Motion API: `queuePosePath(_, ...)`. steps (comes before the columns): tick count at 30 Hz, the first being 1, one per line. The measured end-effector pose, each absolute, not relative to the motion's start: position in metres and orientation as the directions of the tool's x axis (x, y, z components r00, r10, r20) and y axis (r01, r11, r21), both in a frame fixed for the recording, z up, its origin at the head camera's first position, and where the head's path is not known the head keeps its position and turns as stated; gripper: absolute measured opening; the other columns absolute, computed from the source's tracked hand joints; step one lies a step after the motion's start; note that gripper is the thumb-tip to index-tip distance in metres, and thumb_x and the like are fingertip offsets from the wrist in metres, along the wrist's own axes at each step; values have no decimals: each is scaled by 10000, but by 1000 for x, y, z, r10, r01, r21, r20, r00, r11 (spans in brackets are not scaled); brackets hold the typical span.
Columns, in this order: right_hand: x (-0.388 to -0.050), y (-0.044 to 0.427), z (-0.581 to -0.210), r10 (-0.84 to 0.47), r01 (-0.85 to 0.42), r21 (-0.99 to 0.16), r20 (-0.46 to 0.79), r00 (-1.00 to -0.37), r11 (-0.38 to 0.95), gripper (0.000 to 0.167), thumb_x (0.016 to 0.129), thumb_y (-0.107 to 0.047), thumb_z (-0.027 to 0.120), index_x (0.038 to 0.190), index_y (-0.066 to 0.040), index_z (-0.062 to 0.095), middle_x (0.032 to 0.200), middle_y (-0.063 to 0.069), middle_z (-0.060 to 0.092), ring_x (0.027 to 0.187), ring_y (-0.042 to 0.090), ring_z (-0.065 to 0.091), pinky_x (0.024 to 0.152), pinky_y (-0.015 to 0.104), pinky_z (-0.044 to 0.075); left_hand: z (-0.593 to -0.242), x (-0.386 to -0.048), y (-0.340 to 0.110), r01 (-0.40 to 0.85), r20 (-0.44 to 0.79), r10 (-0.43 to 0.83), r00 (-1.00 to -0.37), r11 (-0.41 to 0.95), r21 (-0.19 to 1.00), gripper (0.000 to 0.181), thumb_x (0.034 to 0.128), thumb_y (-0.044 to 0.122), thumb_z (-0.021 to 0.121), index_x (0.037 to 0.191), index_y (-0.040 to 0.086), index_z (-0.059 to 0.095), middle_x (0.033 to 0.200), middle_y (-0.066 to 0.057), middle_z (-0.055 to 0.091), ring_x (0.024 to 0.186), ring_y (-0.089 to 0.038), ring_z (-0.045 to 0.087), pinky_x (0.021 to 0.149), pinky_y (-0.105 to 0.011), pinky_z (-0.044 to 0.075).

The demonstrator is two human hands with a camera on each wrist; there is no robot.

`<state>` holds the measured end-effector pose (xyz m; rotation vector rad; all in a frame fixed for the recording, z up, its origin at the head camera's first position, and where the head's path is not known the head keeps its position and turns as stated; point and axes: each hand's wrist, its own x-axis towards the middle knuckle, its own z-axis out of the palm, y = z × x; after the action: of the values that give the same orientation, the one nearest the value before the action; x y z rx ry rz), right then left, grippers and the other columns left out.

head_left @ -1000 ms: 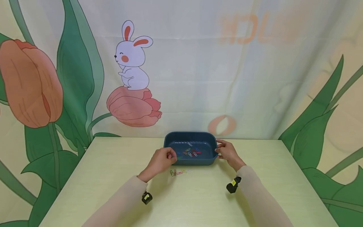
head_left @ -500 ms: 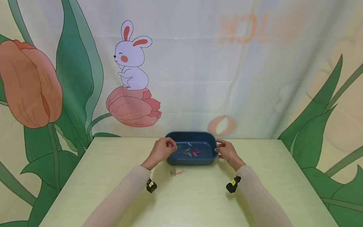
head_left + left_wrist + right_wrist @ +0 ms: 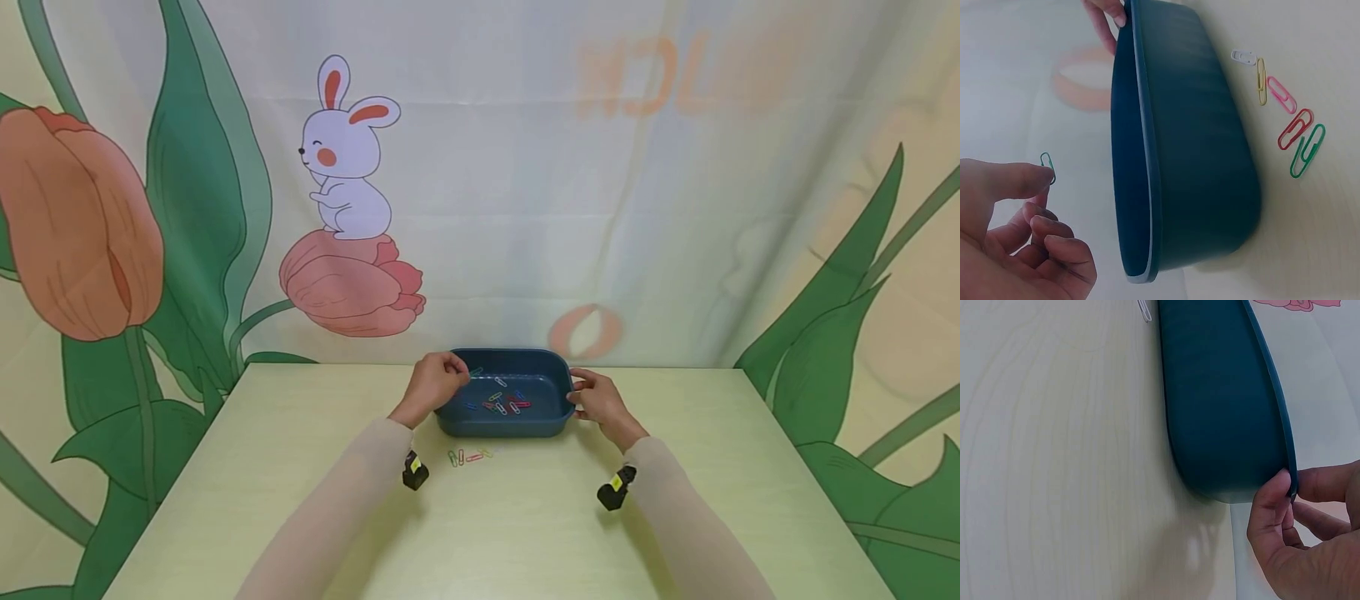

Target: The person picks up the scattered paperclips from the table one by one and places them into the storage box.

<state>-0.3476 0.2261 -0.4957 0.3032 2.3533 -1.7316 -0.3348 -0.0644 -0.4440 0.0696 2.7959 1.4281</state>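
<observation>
My left hand (image 3: 435, 383) pinches a green paper clip (image 3: 1048, 167) between thumb and forefinger, above the left end of the dark blue bin (image 3: 502, 428). The thumb and fingers of my right hand (image 3: 602, 403) grip the bin's right end at the rim, as the right wrist view shows. Several coloured paper clips (image 3: 496, 397) lie on the bin's floor. In front of it on the table lie a green clip (image 3: 1307, 151), a red clip (image 3: 1295, 129), a pink clip (image 3: 1282, 95), a yellow clip (image 3: 1262, 81) and a white clip (image 3: 1244, 57).
The bin stands near the back edge of the pale wooden table (image 3: 510, 533). Behind the table hangs a cloth (image 3: 495, 208) printed with tulips, leaves and a rabbit. A small black device sits at each wrist.
My left hand has moved away from me, from the bin's front left corner to above its back left, carrying the green clip. My right hand has kept its hold on the bin.
</observation>
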Motion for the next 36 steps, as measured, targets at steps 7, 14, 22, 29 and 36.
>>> queuePosePath(7,-349,227,-496,42,279,-916,-279,-959,288,532,930,13,568,1438,-122,486,1047,59,513,795,157,562,635,282,563,-450,-346,-58,30,25,17,-1000,580,814,69,870,129,693,885,62,689,704,-24,579,629,-156,511,569,-233,400)
queuePosePath(14,-352,227,-499,47,294,-911,-293,-955,288,534,931,10,567,1438,-136,486,1056,54,511,810,165,568,700,338,588,-455,-351,-52,22,34,-12,-999,544,838,65,863,124,673,867,63,694,782,-70,671,673,-182,567,583,-254,429)
queuePosePath(22,-351,227,-498,48,297,-912,-296,-954,283,537,932,13,567,1439,-142,485,1066,58,505,824,168,564,706,331,589,-458,-354,-49,-9,17,-46,-999,505,863,77,876,123,675,895,51,695,838,-95,688,715,-203,595,604,-265,446)
queuePosePath(29,-350,227,-497,38,284,-918,-285,-958,278,527,936,14,564,1436,-132,489,1052,60,507,798,159,561,721,358,588,-467,-359,-48,-74,-26,-101,-995,501,862,128,886,161,670,939,51,709,926,-108,705,824,-226,620,712,-321,510)
queuePosePath(36,-349,228,-498,35,278,-919,-280,-959,280,525,938,9,565,1438,-127,485,1049,60,509,782,155,561,768,415,590,-468,-358,-51,-69,-30,-84,-996,504,861,195,907,215,664,1014,67,733,990,-106,726,884,-236,650,811,-378,547)
